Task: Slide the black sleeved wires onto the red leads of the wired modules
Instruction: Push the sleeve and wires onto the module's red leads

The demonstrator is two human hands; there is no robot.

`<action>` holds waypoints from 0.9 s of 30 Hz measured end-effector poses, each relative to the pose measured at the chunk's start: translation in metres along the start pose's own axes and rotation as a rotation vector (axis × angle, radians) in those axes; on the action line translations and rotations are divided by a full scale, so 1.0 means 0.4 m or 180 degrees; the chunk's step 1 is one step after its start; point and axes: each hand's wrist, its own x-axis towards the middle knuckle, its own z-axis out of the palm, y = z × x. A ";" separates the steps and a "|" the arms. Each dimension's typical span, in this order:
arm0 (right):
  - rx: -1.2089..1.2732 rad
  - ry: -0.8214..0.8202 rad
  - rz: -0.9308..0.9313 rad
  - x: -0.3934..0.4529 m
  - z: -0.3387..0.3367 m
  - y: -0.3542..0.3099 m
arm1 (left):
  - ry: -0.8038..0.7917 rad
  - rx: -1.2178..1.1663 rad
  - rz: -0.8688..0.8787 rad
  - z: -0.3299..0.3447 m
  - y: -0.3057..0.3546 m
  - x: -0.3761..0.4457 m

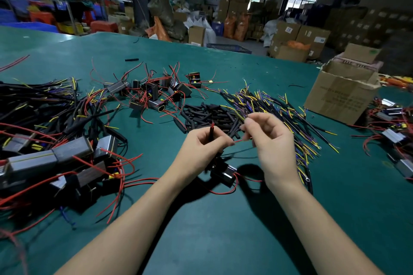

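Both hands hold parts above the module. Left hand pinches a black sleeve standing upright; right hand pinches the red lead, pointing sideways just beside the sleeve.
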 end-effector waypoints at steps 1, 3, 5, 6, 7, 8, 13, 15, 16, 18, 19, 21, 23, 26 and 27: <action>-0.0109 -0.0108 -0.0025 0.003 -0.005 -0.003 | 0.0039 -0.0042 0.0033 0.000 0.002 0.001; -0.0443 -0.0350 -0.0055 0.000 -0.008 -0.002 | 0.0174 -0.0211 0.0115 -0.001 0.007 0.005; -0.0811 -0.0518 -0.0088 -0.010 -0.005 0.004 | 0.0307 -0.0426 0.0165 0.000 0.009 0.007; -0.0960 -0.0567 -0.0110 -0.015 -0.003 0.008 | 0.0349 -0.0483 0.0201 0.001 0.008 0.007; -0.1058 -0.0590 -0.0126 -0.016 -0.003 0.011 | 0.0376 -0.0479 0.0252 0.001 0.007 0.007; -0.1111 -0.0604 -0.0132 -0.016 -0.004 0.013 | 0.0386 -0.0435 0.0305 0.002 0.006 0.006; -0.1149 -0.0693 -0.0078 -0.012 -0.013 0.013 | 0.0231 -0.0055 0.0406 -0.003 0.003 0.005; -0.1068 -0.0710 -0.0028 -0.011 -0.015 0.010 | 0.0226 -0.0019 0.0351 -0.006 0.002 0.006; -0.0999 -0.0713 -0.0008 -0.011 -0.017 0.008 | 0.0225 -0.0012 0.0325 -0.007 0.001 0.005; -0.0865 -0.0690 0.0021 -0.011 -0.017 0.004 | 0.0202 -0.0013 0.0271 -0.007 0.003 0.005; -0.0812 -0.0671 0.0038 -0.011 -0.016 0.003 | 0.0190 -0.0017 0.0245 -0.007 0.003 0.004; -0.0706 -0.0596 0.0075 -0.012 -0.013 0.002 | 0.0170 0.0004 0.0200 -0.006 0.004 0.004; -0.0594 -0.0456 0.0103 -0.011 -0.012 0.003 | 0.0131 0.0027 0.0169 -0.006 0.005 0.003; -0.0527 -0.0373 0.0159 -0.011 -0.012 0.003 | 0.0090 0.0054 0.0137 -0.007 0.005 0.001; -0.0528 -0.0388 0.0177 -0.011 -0.013 0.002 | 0.0088 0.0069 0.0135 -0.008 0.004 0.001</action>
